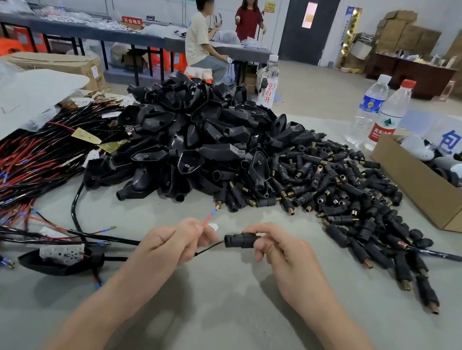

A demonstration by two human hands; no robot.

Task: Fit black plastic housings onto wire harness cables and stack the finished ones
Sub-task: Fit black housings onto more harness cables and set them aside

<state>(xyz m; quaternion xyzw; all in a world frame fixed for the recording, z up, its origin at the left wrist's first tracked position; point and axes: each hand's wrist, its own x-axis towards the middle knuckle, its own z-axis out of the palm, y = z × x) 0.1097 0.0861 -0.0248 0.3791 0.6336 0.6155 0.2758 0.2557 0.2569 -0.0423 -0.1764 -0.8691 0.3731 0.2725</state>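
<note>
- Your left hand (175, 240) is in front of the big heap of black plastic shell housings (199, 140). Its fingers are curled, pinching a thin black wire (211, 247) and a red wire with a blue-sleeved tip (208, 219) that points up toward the heap.
- Your right hand (284, 251), also in front of the heap, grips a small black cylindrical plastic housing (241, 240) between thumb and fingers. The black wire enters the housing's left end.
- The housing is held above the grey desk (216, 322), between your two hands.
- Left of the heap lies a tangled bundle of red and black harness cables (15, 166).
- Right of the heap are spread many small black sockets with brass ends (355, 199). Further right is an open cardboard box (419, 188).
- Behind the heap stand clear plastic water bottles (368, 108).
</note>
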